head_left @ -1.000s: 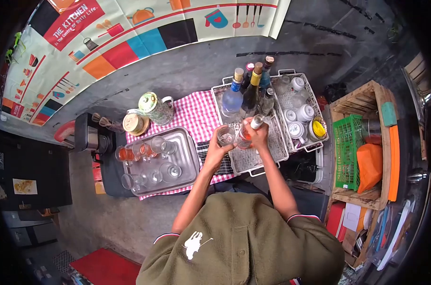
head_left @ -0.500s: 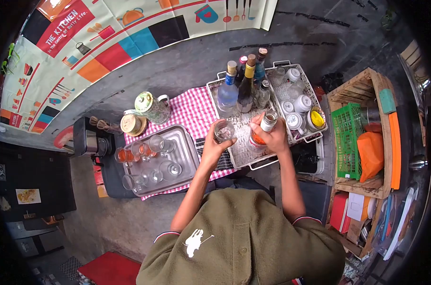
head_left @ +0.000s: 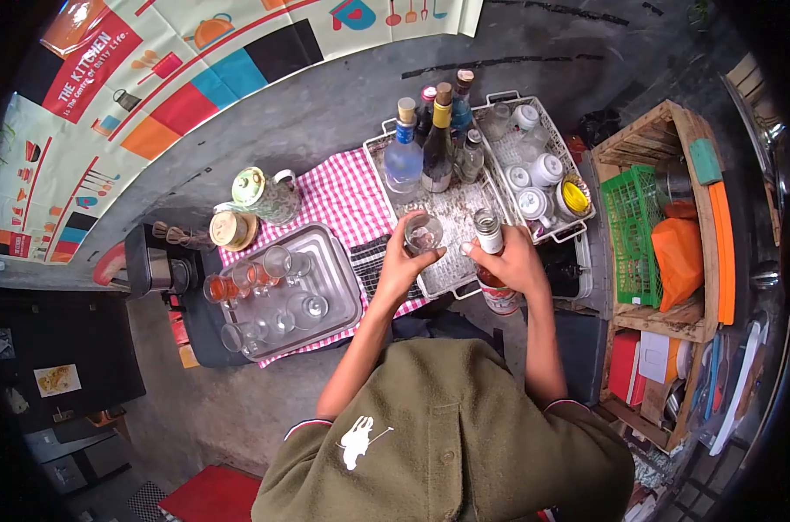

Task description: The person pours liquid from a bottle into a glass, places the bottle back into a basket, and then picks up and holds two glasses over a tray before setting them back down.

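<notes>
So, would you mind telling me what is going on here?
The person's left hand holds a clear glass, and the right hand grips a bottle beside it. Other glasses stand on a metal tray to the left, some containing something orange-red. More bottles stand toward the back of a white rack.

Gray wall (head_left: pixel 343 109), printed banner (head_left: pixel 182 74); concrete floor (head_left: pixel 212 404); wooden crate (head_left: pixel 660 324) at right.

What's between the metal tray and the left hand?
Head view: a black patterned cloth, lying on the pink checked tablecloth, between metal tray and left hand.
</notes>
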`<state>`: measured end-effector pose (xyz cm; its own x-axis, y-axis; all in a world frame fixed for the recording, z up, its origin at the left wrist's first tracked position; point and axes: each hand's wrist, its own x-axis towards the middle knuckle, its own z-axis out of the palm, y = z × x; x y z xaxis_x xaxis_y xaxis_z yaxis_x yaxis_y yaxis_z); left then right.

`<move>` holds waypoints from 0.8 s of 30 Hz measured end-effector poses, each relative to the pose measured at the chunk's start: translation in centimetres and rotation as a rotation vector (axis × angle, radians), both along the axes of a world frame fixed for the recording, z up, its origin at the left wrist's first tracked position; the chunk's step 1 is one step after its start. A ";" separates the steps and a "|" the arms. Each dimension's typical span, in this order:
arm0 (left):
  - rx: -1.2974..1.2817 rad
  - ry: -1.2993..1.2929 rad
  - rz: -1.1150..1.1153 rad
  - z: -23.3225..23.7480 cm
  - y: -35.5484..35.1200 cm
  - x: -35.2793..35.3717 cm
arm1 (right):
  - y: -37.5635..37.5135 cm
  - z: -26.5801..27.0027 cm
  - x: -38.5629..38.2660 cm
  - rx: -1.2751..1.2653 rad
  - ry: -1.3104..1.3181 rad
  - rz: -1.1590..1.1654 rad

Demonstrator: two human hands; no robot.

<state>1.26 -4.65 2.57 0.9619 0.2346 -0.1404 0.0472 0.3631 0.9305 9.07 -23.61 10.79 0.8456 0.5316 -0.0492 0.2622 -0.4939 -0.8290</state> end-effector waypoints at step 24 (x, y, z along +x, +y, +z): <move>0.052 -0.009 -0.048 -2.9 -2.3 -0.6 | -0.5 -6.8 -0.9 -0.326 0.179 0.184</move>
<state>0.64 -6.92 -0.33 0.9734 0.1952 -0.1203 0.0548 0.3115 0.9487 8.21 -24.08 3.96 0.7008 0.6053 -0.3776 0.2363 -0.6963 -0.6777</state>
